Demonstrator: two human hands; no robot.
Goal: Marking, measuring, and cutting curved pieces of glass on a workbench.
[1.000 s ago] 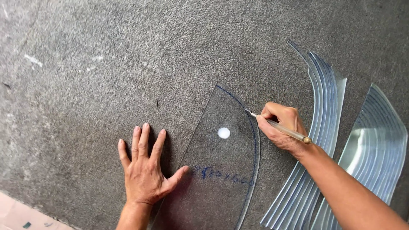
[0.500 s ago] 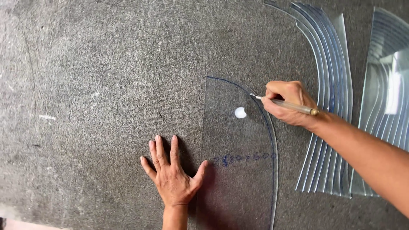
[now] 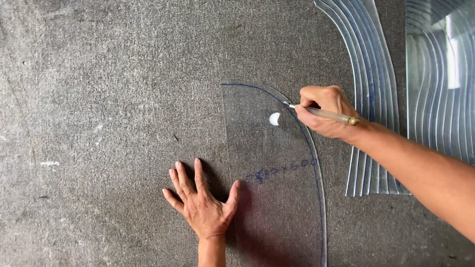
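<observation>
A clear glass pane [image 3: 277, 198] with a straight left edge and a curved, blue-lined right edge lies flat on the grey felt surface [image 3: 109, 89]. Blue marker writing and a small white spot show on it. My right hand [image 3: 324, 111] grips a slim glass cutter [image 3: 326, 114] like a pen, its tip touching the curved line near the pane's upper right. My left hand [image 3: 200, 202] lies flat on the felt with fingers spread, its thumb resting against the pane's left edge.
A stack of curved glass offcut strips [image 3: 371, 94] lies just right of the pane, under my right forearm. A second stack of curved glass pieces [image 3: 440, 79] sits at the far right edge.
The view has shifted, so everything sits further right and lower in frame. My right hand with the cutter stays at the upper curved edge; my left hand stays flat beside the pane.
</observation>
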